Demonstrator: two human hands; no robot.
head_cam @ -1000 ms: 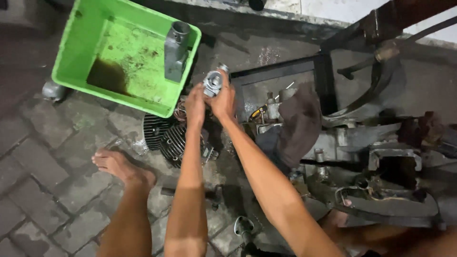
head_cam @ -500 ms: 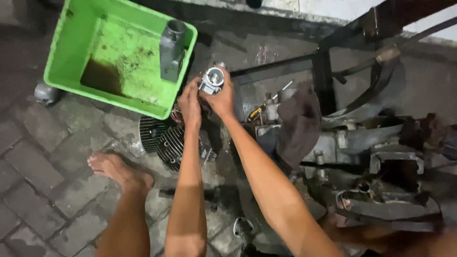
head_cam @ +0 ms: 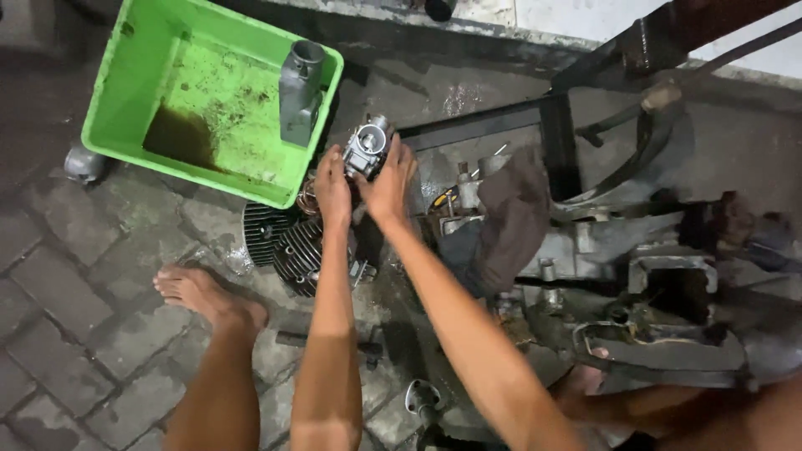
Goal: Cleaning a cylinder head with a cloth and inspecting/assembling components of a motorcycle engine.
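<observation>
That carburettor point(head_cam: 366, 149) looks like a solid little lump of cast metal, dense for its size, stiff, and probably slick with oil, so I'd judge a grip on the main body is the safe one, clear of the small fittings that stick out and could bend. It's silvery grey, with a round opening on top and a blocky, knobbly body. It's up off the ground, just beside the near corner of the green plastic tub point(head_cam: 134, 75). Both hands are on it: the left hand point(head_cam: 332, 185) curled around its lower left side, the right hand point(head_cam: 389, 182) wrapped against its right, fingers closed onto the casting. In the tub stands a grey metal tube-shaped part point(head_cam: 299, 92), above a dark puddle of liquid. Below the hands lies a black finned cylinder point(head_cam: 288, 244) on the brick paving point(head_cam: 58, 317), and a bare foot point(head_cam: 205, 299) rests nearby. To the right, a dark rag point(head_cam: 510, 217) drapes over the stripped engine casing point(head_cam: 618, 250).
</observation>
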